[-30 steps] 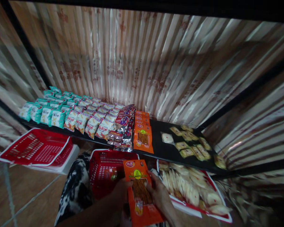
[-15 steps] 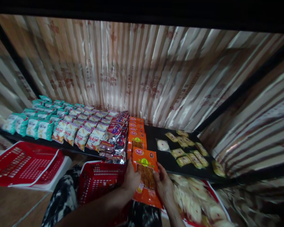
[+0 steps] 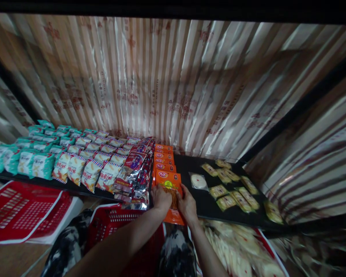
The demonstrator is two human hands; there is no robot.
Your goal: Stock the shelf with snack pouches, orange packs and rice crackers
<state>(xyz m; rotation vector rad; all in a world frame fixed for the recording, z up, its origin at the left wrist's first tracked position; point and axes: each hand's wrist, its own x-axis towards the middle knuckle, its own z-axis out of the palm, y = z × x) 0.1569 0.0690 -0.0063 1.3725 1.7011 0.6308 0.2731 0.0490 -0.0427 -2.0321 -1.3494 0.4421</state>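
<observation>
An orange snack packet [image 3: 169, 178] with a yellow round label and brown sticks showing in its window lies at the front of a row of like orange packets [image 3: 163, 156] on the black shelf. My left hand [image 3: 162, 199] grips its left side, fingers curled, its thumb over the window. Along the right edge, my right hand [image 3: 187, 204] holds the same packet with the thumb on top and the other fingers partly hidden. The packet's lower end sticks out over the shelf's front edge. Dark red and silver packets [image 3: 132, 165] are piled just left of my left hand.
White striped snack bags [image 3: 88, 175] and teal bags [image 3: 25, 161] stand in rows to the left. Yellow packets [image 3: 225, 202] and a round white pastry [image 3: 198, 181] lie right. Below are red baskets [image 3: 118, 215] and pale packaged pastries [image 3: 233, 246]. Black shelf posts [image 3: 300, 104] flank a pleated backing.
Both hands have moved the orange packet forward and onto the shelf, up against the row of orange packets. The view has shifted slightly to the right.
</observation>
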